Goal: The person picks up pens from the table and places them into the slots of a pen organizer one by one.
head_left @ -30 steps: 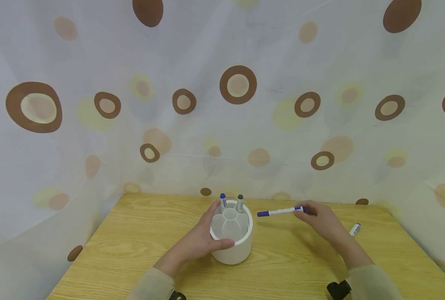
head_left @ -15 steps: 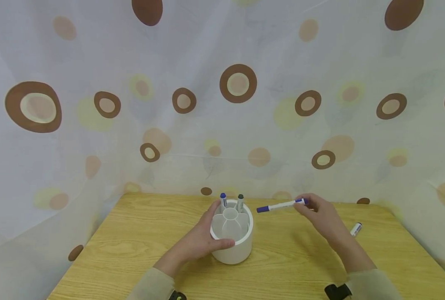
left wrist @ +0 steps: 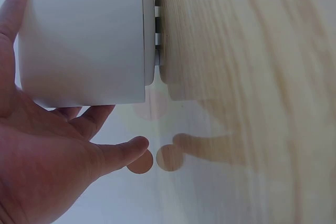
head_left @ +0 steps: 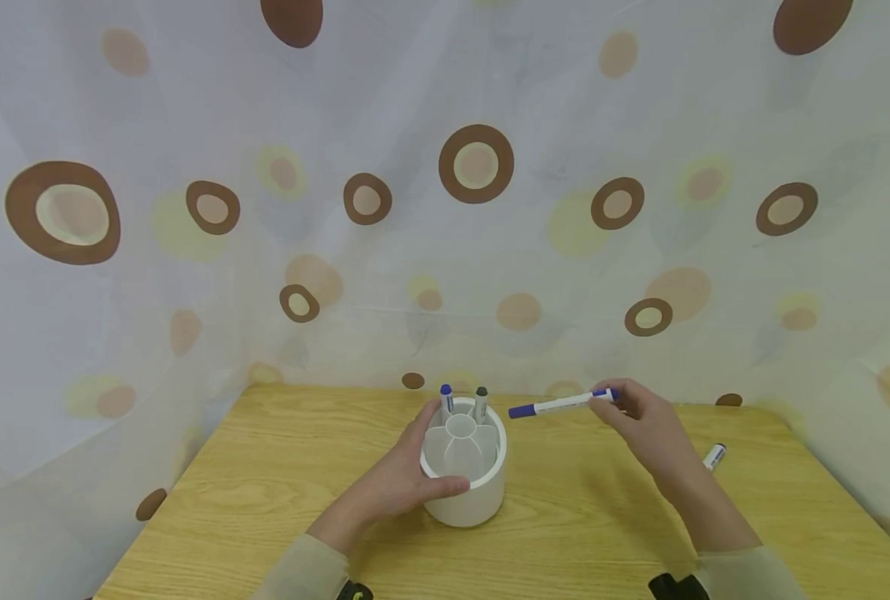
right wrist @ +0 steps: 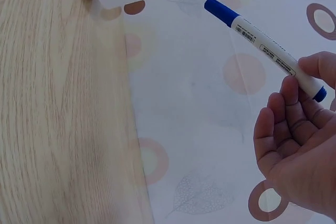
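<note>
Head view: my left hand (head_left: 400, 479) grips the white pen holder (head_left: 475, 504), thumb laid across the near rim and the other fingers round its left side, spread as wide as the holder's body. The pen holder stands upright on the wood-grain table (head_left: 302, 467); dividers radiate from its round centre tube (head_left: 461, 428). Two markers stand in its rear part: a blue-capped marker (head_left: 447, 402) at the left and a dark-capped marker (head_left: 481, 405) at the right. My right hand (head_left: 651, 429) pinches a white marker (head_left: 561, 404) with a blue cap (head_left: 522, 412) by its rear end, between thumb and fingertips, with no wider gap than the barrel. The held marker is raised above the table, just right of the pen holder and apart from it; its cap points toward the rim and sits slightly lower than its rear end. Right wrist view: the cap is seated, printing runs along the barrel, and my remaining fingers are loosely curled. Left wrist view: the smooth side wall of the pen holder fills my grip, with one finger extended clear of it. A further marker (head_left: 715, 457) lies on the table beside my right forearm (head_left: 696, 500), which hides part of it. A spotted cloth (head_left: 415, 100) hangs behind the table.
</note>
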{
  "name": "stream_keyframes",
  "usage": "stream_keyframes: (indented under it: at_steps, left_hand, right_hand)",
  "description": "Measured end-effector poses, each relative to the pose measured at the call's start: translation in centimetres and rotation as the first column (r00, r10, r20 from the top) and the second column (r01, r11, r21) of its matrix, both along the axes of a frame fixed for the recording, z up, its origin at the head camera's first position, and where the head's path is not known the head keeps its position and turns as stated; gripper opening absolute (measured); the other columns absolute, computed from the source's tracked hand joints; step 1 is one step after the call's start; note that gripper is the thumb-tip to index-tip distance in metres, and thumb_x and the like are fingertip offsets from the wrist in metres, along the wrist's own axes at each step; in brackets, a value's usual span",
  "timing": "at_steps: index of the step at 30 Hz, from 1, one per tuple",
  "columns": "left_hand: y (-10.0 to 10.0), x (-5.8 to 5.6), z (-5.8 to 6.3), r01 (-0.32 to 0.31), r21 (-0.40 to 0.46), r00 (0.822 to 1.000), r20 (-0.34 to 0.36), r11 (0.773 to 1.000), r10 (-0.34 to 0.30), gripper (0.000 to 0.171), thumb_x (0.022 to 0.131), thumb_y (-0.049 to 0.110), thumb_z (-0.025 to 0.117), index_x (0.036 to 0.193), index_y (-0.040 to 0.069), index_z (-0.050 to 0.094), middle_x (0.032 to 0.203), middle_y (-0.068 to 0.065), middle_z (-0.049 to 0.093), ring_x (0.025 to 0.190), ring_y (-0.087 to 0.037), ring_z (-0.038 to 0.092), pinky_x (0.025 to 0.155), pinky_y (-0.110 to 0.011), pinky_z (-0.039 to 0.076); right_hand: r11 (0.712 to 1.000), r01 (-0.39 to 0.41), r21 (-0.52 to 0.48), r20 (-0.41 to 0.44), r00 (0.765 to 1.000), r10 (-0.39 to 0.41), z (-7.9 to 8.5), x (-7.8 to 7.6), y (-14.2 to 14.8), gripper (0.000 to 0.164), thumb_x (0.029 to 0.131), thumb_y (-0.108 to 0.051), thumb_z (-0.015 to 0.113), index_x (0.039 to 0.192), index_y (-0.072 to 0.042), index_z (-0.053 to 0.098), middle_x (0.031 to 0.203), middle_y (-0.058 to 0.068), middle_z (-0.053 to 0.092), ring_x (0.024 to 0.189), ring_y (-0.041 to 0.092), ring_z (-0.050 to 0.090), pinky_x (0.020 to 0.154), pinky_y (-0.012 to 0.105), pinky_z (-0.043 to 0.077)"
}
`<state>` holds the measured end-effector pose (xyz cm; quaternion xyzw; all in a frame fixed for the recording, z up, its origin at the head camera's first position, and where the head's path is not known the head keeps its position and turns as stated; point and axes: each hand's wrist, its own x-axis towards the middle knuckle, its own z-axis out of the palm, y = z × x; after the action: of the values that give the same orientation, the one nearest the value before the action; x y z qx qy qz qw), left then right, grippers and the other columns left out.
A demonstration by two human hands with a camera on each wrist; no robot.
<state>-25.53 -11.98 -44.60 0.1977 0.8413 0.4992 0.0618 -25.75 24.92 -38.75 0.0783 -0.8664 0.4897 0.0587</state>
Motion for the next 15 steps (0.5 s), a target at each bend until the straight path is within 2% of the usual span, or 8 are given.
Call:
stream_keyframes:
  at_steps: [4, 8, 15]
  left_hand:
    - [0.0, 0.0, 0.0, -0.001, -0.004, 1.0, 0.006, 1.0, 0.001, 0.122, 0.09, 0.042, 0.093, 0.178, 0.025, 0.011, 0.174, -0.018, 0.032, 0.151, -0.043, 0.044, 0.122, -0.07, 0.038]
    - [0.0, -0.1, -0.1, 0.001, -0.002, 1.0, 0.007, 1.0, -0.001, 0.122, 0.09, 0.043, 0.093, 0.178, 0.025, 0.01, 0.175, -0.018, 0.031, 0.153, -0.044, 0.042, 0.123, -0.07, 0.036]
    - [0.0, -0.1, -0.1, 0.0, -0.007, 1.0, 0.006, 1.0, 0.0, 0.123, 0.09, 0.044, 0.093, 0.178, 0.024, 0.01, 0.176, -0.02, 0.029, 0.154, -0.045, 0.041, 0.123, -0.071, 0.034]
  right_hand:
    - [1.0, -0.01, -0.03, -0.003, 1.0, 0.01, 0.4, 0.5, -0.3, 0.043, 0.114, -0.043, 0.064, 0.141, -0.009, 0.064, 0.13, 0.004, 0.071, 0.124, 0.016, 0.062, 0.098, 0.032, 0.052]
    - [0.998, -0.024, -0.056, -0.024, 0.999, 0.022, 0.8, 0.9, -0.6, 0.041, 0.113, -0.041, 0.065, 0.137, -0.008, 0.065, 0.125, 0.0, 0.073, 0.118, 0.01, 0.065, 0.093, 0.022, 0.053]
    - [0.997, -0.047, -0.066, -0.045, 0.998, 0.044, 1.4, 1.5, -1.5, 0.036, 0.113, -0.035, 0.067, 0.137, -0.008, 0.066, 0.114, -0.002, 0.072, 0.105, 0.013, 0.066, 0.088, 0.027, 0.053]
